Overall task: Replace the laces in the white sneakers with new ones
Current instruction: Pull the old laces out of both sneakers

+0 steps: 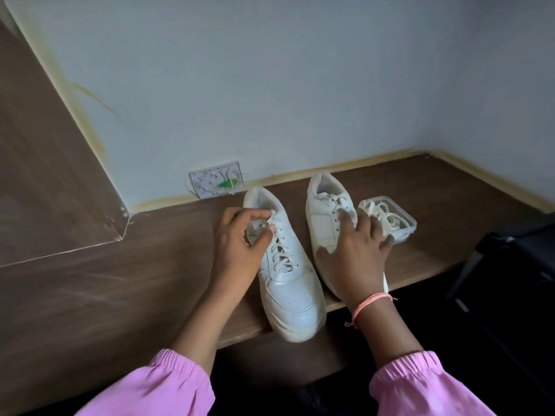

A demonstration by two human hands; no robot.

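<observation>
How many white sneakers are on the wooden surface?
2. The left sneaker lies under the left hand, toe past the edge. The right sneaker lies beside it, under the right hand. None seems hidden.

brown wooden desk (156,265): two white sneakers (288,283), clear tub (404,225).

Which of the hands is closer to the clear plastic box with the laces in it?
The right. The right hand rests on the right sneaker, fingers reaching the plastic box. The left hand pinches a lace on the left sneaker, farther away.
</observation>
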